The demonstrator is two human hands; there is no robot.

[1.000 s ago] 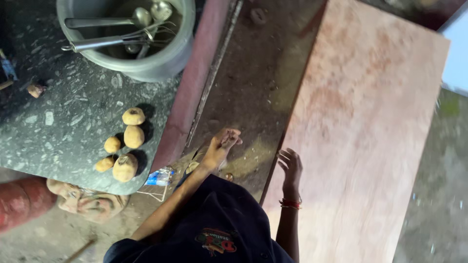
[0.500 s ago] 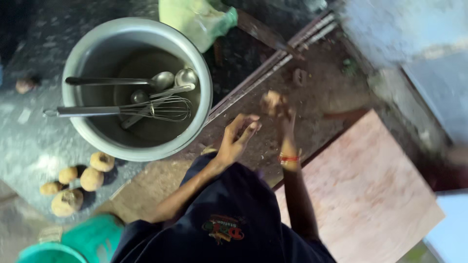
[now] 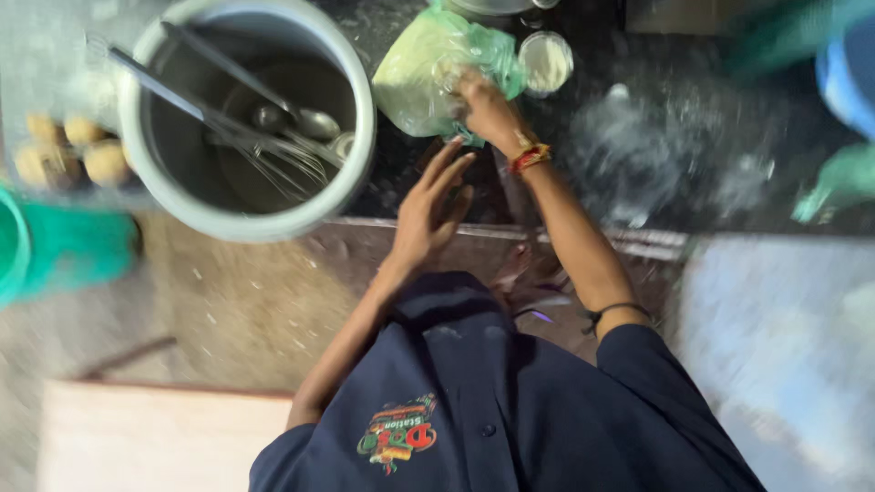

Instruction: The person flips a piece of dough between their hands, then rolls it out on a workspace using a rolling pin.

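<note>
Right hand (image 3: 481, 107) clutched the green bag (image 3: 428, 77) at 12 o'clock; left hand (image 3: 428, 210) spread, idle. Steadying the bag with both would have gripped better.

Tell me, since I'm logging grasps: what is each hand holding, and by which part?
The right hand grips the green plastic bag at its lower right side. The left hand is open, fingers spread, and holds nothing.
</note>
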